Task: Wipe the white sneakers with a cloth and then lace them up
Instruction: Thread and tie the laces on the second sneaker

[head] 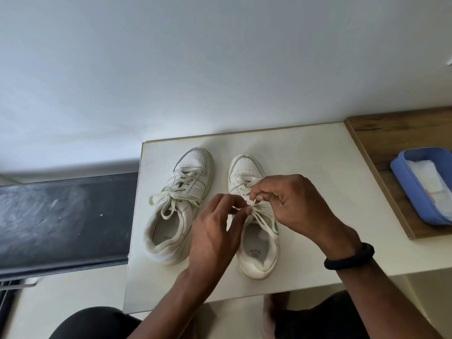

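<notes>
Your left hand [215,231] and right hand [291,201] each pinch the lace [265,220] with curled fingertips above the tongue of the sneaker [259,263] mid-desk [318,179]. The other sneaker [183,209], bow tied, sits near the left edge.

Left hand [215,231] and right hand [291,201], fingers curled, each pinch the lace [263,218].

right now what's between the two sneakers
Head view: bare table between the toes of the left sneaker and right sneaker; nearer the heels, the left hand sits over the gap, pinching the right sneaker's lace.
</notes>
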